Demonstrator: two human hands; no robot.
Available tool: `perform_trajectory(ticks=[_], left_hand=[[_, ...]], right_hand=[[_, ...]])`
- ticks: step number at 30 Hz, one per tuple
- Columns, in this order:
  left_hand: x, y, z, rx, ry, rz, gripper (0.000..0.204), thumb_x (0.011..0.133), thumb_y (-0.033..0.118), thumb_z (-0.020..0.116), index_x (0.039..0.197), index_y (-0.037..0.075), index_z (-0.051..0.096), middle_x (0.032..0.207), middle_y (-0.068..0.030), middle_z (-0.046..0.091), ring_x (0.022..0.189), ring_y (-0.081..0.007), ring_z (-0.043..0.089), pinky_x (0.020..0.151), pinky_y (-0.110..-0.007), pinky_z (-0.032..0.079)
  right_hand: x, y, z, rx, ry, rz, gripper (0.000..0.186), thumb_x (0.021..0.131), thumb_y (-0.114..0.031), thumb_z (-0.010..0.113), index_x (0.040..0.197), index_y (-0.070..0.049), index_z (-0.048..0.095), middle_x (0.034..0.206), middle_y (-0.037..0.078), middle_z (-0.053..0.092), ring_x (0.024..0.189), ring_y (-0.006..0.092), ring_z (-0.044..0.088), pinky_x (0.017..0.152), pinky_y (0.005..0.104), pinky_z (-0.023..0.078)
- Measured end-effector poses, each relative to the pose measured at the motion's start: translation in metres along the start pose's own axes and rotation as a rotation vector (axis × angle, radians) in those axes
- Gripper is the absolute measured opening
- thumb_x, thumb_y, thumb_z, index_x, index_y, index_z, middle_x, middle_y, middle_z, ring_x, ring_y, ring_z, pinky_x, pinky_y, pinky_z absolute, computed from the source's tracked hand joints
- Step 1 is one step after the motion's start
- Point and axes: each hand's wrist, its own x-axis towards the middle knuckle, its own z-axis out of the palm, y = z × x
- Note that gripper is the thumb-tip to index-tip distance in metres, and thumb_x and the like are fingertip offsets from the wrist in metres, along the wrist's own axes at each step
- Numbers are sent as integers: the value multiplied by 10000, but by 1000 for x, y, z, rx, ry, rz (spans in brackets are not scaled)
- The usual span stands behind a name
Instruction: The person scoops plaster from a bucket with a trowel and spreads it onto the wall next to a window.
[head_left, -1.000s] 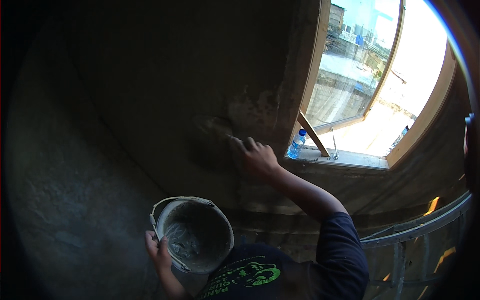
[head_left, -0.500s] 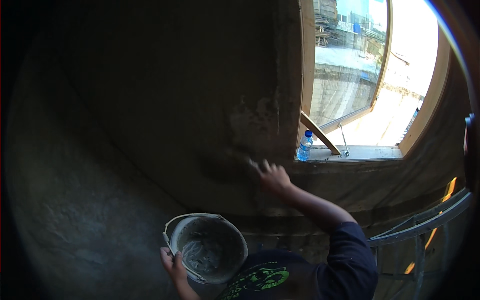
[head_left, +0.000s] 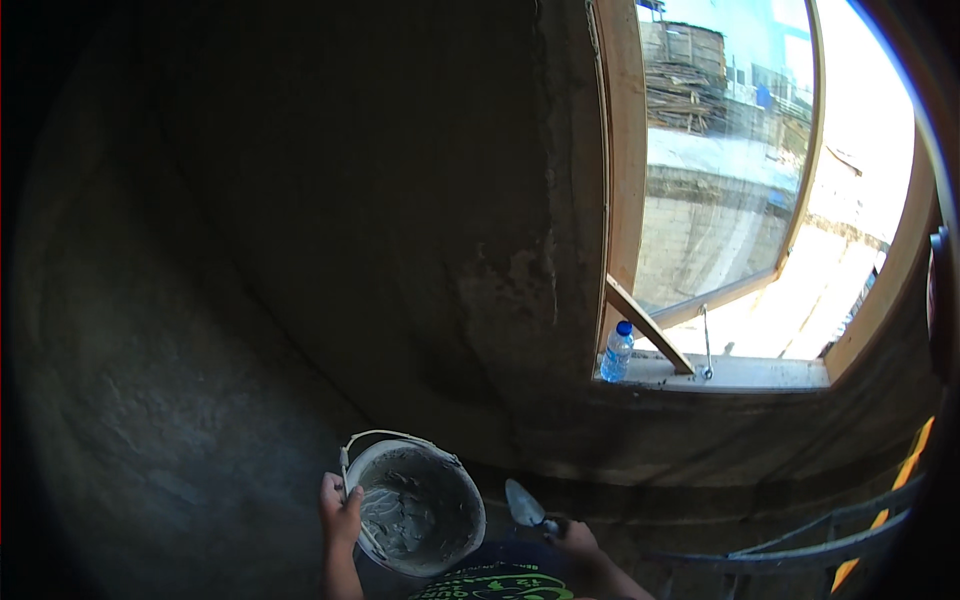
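Note:
My left hand (head_left: 342,510) is closed on the left rim of a bucket (head_left: 470,500), thumb over the edge. The bucket tilts so that its mouth shows, and wet grey mortar (head_left: 405,520) coats its bottom and sides. Its wire handle (head_left: 385,433) stands along the far rim. To the right of the bucket, my right hand (head_left: 575,540) grips the handle of a small pointed trowel (head_left: 523,503), whose blade points up and away from me. The plastered wall (head_left: 400,300) rises beyond both hands, with a paler patch below and left of the window.
A wooden-framed window (head_left: 625,150) stands open at the upper right. On its sill (head_left: 750,374) are a water bottle with a blue cap (head_left: 617,352) and a slanting wooden strip (head_left: 650,325). A metal ladder or rail (head_left: 830,547) stands at the lower right.
My right hand has drawn back from the wall, down to beside the bucket, with the trowel. The left hand still holds the bucket. The view has tilted, so the window appears lower.

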Motion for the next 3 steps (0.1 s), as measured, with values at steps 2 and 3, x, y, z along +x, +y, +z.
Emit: perform_trajectory(ticks=[2, 3], left_hand=[[-4, 25, 0, -17, -16, -17, 238, 916, 15, 658, 990, 62, 437, 823, -27, 546, 762, -77, 525, 698, -268, 436], [-11, 32, -1, -23, 4, -15, 238, 916, 15, 658, 990, 62, 437, 823, -27, 546, 762, -77, 525, 698, -268, 436]], right_hand=[[-4, -4, -10, -42, -82, -32, 654, 818, -587, 732, 1228, -79, 695, 1206, 235, 700, 1139, 388, 671, 983, 489, 535], [-4, -6, -20, -54, -86, -49, 654, 818, -587, 732, 1228, -79, 695, 1206, 235, 700, 1139, 388, 671, 983, 489, 535]])
